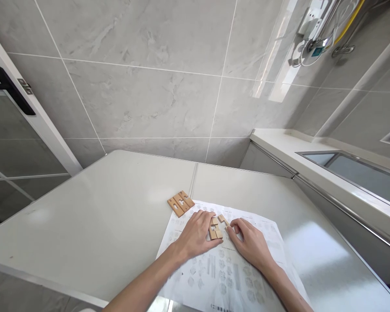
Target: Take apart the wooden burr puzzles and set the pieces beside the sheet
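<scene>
Both my hands rest on a printed instruction sheet lying on a pale grey tabletop. My left hand lies on the sheet with its fingers curled against a small cluster of notched wooden puzzle pieces, thumb under them. My right hand pinches the right side of the same cluster, at an angled piece. A separate group of flat notched wooden sticks lies side by side at the sheet's far left corner, untouched.
Grey marble wall tiles rise behind the table. A glass door with a black handle stands at left. At right runs a white counter with a sunken steel sink; pipes and a socket hang above.
</scene>
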A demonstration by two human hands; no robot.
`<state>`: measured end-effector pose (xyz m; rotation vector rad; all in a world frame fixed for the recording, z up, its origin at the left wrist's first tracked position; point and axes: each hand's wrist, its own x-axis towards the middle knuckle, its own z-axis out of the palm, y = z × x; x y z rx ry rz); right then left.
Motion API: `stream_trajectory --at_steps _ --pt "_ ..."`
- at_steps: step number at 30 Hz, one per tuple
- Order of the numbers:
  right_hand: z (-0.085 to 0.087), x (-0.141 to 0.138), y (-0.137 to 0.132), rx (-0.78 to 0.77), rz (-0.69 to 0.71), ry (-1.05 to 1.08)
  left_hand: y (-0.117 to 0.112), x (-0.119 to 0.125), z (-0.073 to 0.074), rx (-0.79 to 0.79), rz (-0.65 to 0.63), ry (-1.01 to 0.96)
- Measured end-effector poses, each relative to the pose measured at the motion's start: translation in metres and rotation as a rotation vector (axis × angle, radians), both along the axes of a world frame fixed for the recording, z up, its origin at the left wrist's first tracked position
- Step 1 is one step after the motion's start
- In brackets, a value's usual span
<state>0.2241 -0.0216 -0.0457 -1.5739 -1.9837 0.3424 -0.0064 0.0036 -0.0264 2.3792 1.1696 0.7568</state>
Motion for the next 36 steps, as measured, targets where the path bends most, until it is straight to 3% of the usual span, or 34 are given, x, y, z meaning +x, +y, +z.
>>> stream_trajectory --at_steps 14,22,36 --pt "0.003 0.0 -0.001 -0.065 0.006 0.063 0.0 0.001 0.001 0.003 -0.003 0.007" --pt "-0.001 0.0 0.001 0.012 0.098 0.021 0.001 0.001 0.0 0.005 -0.009 0.003" --pt "0.009 -0.005 -0.005 -0.124 0.253 0.16 0.001 -0.001 0.003 0.013 -0.087 -0.023"
